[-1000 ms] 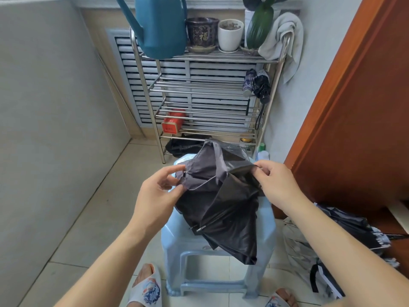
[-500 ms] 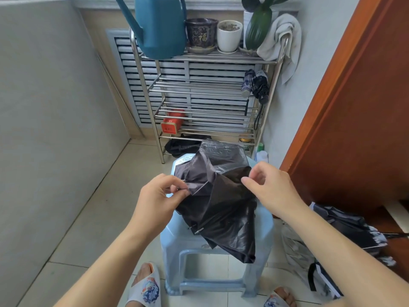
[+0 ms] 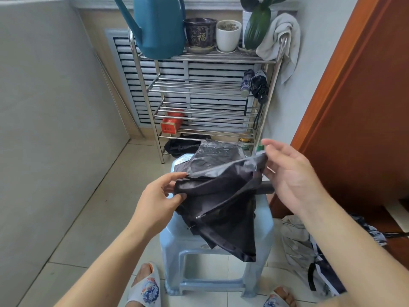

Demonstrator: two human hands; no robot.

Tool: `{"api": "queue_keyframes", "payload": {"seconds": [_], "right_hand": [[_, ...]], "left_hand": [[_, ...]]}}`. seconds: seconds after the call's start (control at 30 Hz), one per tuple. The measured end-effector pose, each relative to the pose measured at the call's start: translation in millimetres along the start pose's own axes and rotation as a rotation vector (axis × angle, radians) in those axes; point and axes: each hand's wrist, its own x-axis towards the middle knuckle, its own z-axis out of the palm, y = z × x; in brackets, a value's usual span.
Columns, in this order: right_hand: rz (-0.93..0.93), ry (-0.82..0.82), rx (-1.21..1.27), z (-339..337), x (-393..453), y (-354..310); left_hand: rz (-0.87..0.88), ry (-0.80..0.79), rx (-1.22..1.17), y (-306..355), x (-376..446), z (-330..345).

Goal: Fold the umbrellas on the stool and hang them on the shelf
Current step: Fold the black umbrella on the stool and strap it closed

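A loose black umbrella (image 3: 223, 196) lies over the light blue plastic stool (image 3: 261, 227), its canopy crumpled and one panel hanging off the front. My left hand (image 3: 159, 196) pinches the canopy's left edge between thumb and fingers. My right hand (image 3: 285, 173) pinches a fold of the canopy at its upper right and lifts it. The umbrella's dark handle (image 3: 266, 188) sticks out under my right hand. Behind the stool stands a metal shelf (image 3: 205, 85), with two folded umbrellas (image 3: 254, 85) hanging at its right end.
A blue watering can (image 3: 159, 25), flower pots (image 3: 200, 33) and a towel (image 3: 281, 41) sit on the shelf's top. A red tin (image 3: 171, 122) is on a lower rack. More umbrellas (image 3: 309, 251) lie on the floor at right by an orange door (image 3: 365, 107). A grey wall runs along the left.
My right hand has moved up and to the right, pulling a fold of the canopy outward. The left hand keeps its pinch on the left edge.
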Motion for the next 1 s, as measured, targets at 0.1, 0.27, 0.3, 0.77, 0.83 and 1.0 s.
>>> {"api": "queue_keyframes", "payload": {"seconds": [0.1,0.27,0.3,0.77,0.83,1.0], "right_hand": [[0.093,-0.041,0.161,-12.0,-1.3,-3.7],[-0.009,-0.123,-0.017,-13.9,-3.6,-0.3],[-0.011,-0.15,-0.033,-14.8,-3.1,0.3],[-0.057,-0.027,-0.038,-12.3,-0.5,12.2],[-0.055,-0.015,-0.013,-13.2,0.0,10.3],[-0.014,0.035,0.17,-25.8,3.8,3.8]], "left_hand": [[-0.002,0.022,-0.025,-1.5,3.0,0.0],[-0.035,0.069,-0.072,1.1,4.1,1.9],[-0.043,0.077,-0.079,2.7,4.0,1.9],[0.304,0.047,-0.058,90.8,-28.2,50.2],[0.379,0.104,0.024,93.6,-23.1,56.7],[0.356,0.234,-0.137,87.7,-17.9,54.3]]}}
